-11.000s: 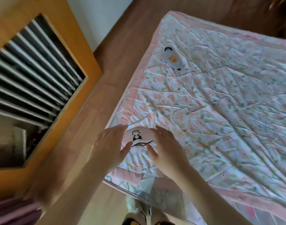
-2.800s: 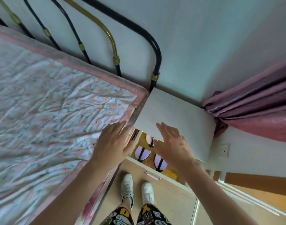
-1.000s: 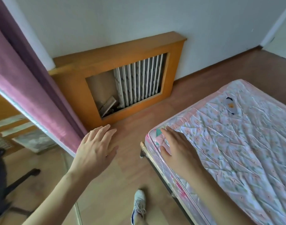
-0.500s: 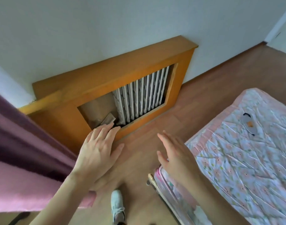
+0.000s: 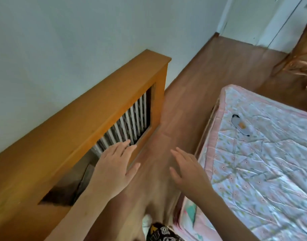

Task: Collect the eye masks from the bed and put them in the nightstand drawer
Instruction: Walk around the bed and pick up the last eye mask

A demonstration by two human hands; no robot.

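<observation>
From the head camera, the bed (image 5: 264,171) fills the right side, covered by a wrinkled floral quilt with a pink border. One eye mask (image 5: 240,124) lies flat on the quilt near the bed's far left corner, grey with a small orange patch and a dark strap end showing at each tip. It is well apart from both hands.

The left hand (image 5: 114,169) is held out palm down with fingers spread and loose, holding nothing. It hovers to the left of the bed, in front of the wooden radiator cover (image 5: 90,129) that stands against the wall across the aisle from the bed. The right hand (image 5: 188,173) is likewise open and empty, fingers extended, just beside the bed's left edge without clearly touching the quilt.

Between the bed and the radiator cover runs a strip of brown wooden floor (image 5: 189,101), and it looks clear along the bed's left side up to the mask's corner. White radiator fins show through the cover's opening. Beyond the bed's far end a white door (image 5: 264,20) stands in the wall, and a blurred brown piece of furniture sits at the bed's far right. Below the hands, a patterned black garment and part of a white shoe appear near the bed's near corner.
</observation>
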